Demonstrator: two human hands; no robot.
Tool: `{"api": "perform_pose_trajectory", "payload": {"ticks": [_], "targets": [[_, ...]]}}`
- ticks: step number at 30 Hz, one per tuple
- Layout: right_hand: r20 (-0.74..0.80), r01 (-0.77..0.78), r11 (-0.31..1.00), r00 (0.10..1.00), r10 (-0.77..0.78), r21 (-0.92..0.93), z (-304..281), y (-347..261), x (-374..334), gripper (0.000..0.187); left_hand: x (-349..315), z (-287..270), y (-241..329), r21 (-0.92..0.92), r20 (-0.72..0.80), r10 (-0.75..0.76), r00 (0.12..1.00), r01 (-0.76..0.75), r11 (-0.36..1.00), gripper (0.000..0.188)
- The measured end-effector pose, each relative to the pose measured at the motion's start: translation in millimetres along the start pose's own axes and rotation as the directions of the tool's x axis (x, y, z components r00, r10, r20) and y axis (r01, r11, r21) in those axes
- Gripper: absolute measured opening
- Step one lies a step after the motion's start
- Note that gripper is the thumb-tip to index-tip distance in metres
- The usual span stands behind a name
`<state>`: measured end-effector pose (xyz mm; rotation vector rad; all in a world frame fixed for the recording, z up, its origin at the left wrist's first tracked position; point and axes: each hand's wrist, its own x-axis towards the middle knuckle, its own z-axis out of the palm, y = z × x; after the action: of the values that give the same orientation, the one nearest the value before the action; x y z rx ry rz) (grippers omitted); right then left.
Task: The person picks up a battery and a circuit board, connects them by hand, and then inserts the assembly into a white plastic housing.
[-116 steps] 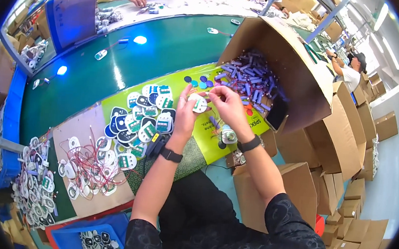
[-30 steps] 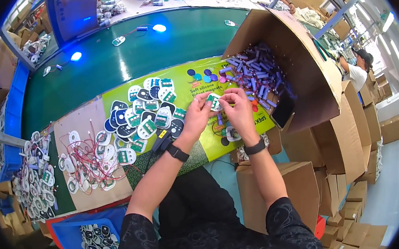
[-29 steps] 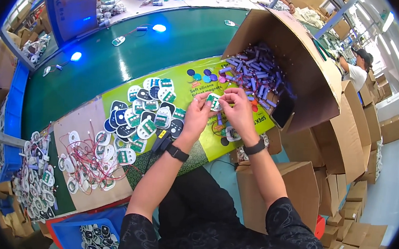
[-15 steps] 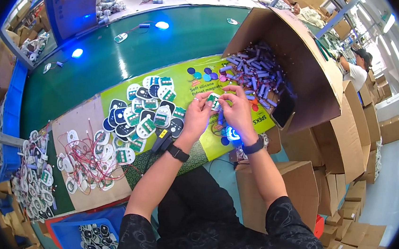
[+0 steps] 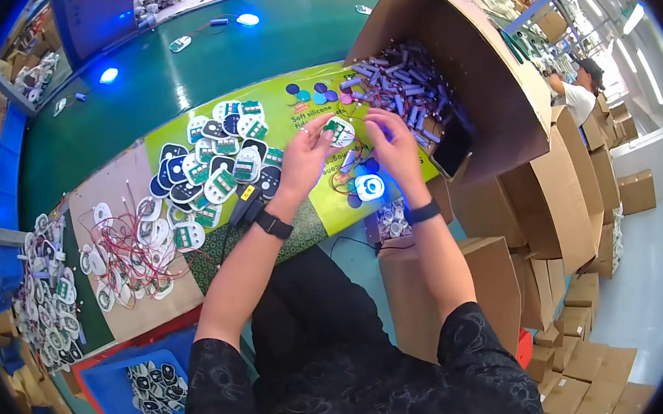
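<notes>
My left hand (image 5: 306,157) is closed on a white oval plate with a green circuit board (image 5: 341,133), gripped at its left edge. To its right, my right hand (image 5: 393,148) is apart from the plate, with thumb and fingers slightly spread and nothing plainly in them. Below the hands lies a round white module glowing blue (image 5: 369,187), near a purple cylindrical battery (image 5: 349,161) and thin wires. Left of my left hand is a pile of white and black oval plates, many with green circuit boards (image 5: 221,185).
A tilted cardboard box (image 5: 506,104) holds many purple batteries (image 5: 409,84). Plates with red wires (image 5: 146,250) lie on cardboard at the left. Blue-lit modules (image 5: 247,20) sit on the green belt (image 5: 154,73). A blue bin (image 5: 107,381) stands below; people work beyond.
My right hand has drawn back from the plate, which stays in my left hand and now shows more fully. The whole view has shifted, and the glowing module below is more visible.
</notes>
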<state>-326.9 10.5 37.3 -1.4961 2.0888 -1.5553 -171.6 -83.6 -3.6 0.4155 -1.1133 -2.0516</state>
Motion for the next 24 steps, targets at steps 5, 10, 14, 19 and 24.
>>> {"api": "perform_pose_trajectory", "payload": {"ticks": [5, 10, 14, 19, 24], "targets": [[0.028, -0.243, 0.942, 0.97, 0.243, 0.233, -22, 22, -38, 0.023, 0, -5, 1, 0.148, -0.054, 0.024, 0.998, -0.016, 0.989, 0.038], [0.106, -0.188, 0.977, 0.978, 0.178, 0.096, -42, 22, -49, 0.022, -4, 3, 1, 0.189, -0.109, 0.074, 0.991, -0.053, 0.981, 0.038], [0.434, 0.148, 0.985, 0.896, -0.095, -0.088, -60, -11, -65, 0.044, -3, -6, 4, 0.263, -0.131, 0.106, 0.986, -0.069, 0.962, 0.038], [0.355, 0.002, 0.997, 0.934, 0.025, -0.076, -59, 5, -71, 0.03, -1, -7, 2, 0.277, -0.13, 0.095, 0.987, -0.056, 0.959, 0.041], [0.179, -0.377, 0.926, 0.913, 0.366, 0.029, -63, 31, -58, 0.033, 0, -7, 1, 0.277, -0.129, 0.101, 0.987, -0.062, 0.959, 0.04]]}}
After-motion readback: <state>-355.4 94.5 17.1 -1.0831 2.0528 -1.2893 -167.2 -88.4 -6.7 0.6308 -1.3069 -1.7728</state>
